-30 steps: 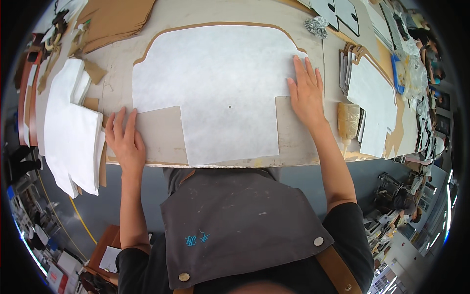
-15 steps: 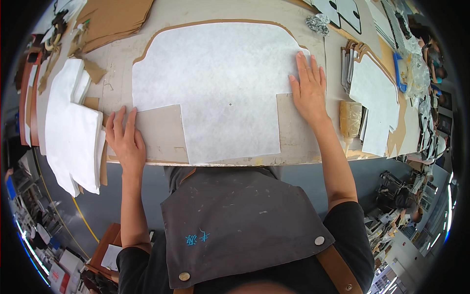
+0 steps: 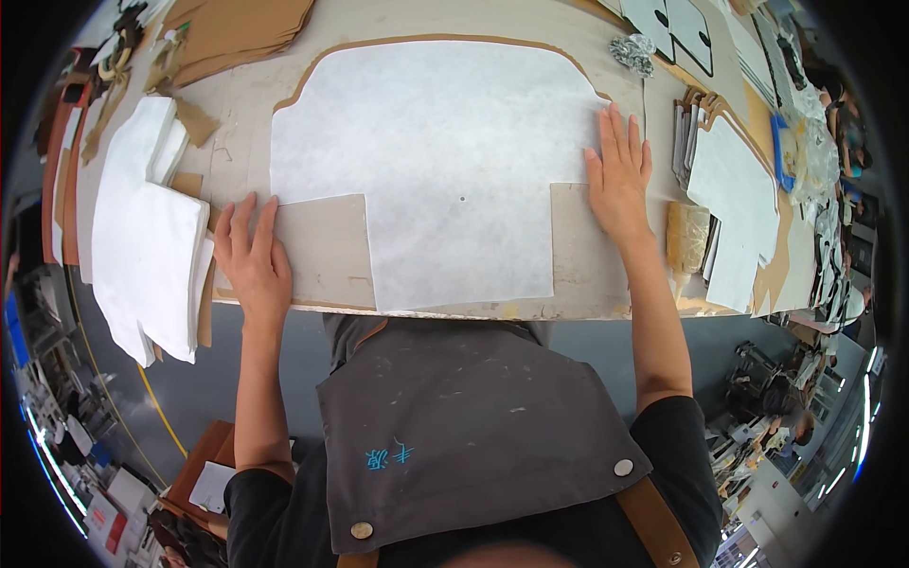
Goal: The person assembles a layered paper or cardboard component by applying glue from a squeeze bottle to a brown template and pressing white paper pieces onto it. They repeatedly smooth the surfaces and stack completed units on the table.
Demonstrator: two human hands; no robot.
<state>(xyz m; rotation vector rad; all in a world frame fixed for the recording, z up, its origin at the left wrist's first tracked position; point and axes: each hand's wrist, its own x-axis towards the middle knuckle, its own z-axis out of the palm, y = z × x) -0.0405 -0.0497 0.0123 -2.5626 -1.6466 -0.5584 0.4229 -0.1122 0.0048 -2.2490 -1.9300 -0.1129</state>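
A wide white T-shaped sheet (image 3: 445, 142) lies flat before me, with a brown layer showing along its far curved edge. There is a small dark dot in its middle. My right hand (image 3: 620, 180) rests flat at the sheet's right edge, fingers stretched out and pointing away from me. At the lower left corner of the sheet, my left hand (image 3: 256, 260) lies on the table with fingers apart, a fingertip at the corner. Just left of that hand is a stack of thick white cut pieces (image 3: 142, 237). Neither hand holds anything.
On the right stand a yellowish bottle (image 3: 686, 237) and a stack of white and brown cut pieces (image 3: 734, 199). A brown sheet stack (image 3: 237, 33) lies far left, a crumpled silvery clump (image 3: 632, 55) far right. The worktable's near edge (image 3: 587, 310) runs before my apron.
The whole view has shifted slightly, so the table and pieces appear a little farther right. Both hands keep their places against the white sheet.
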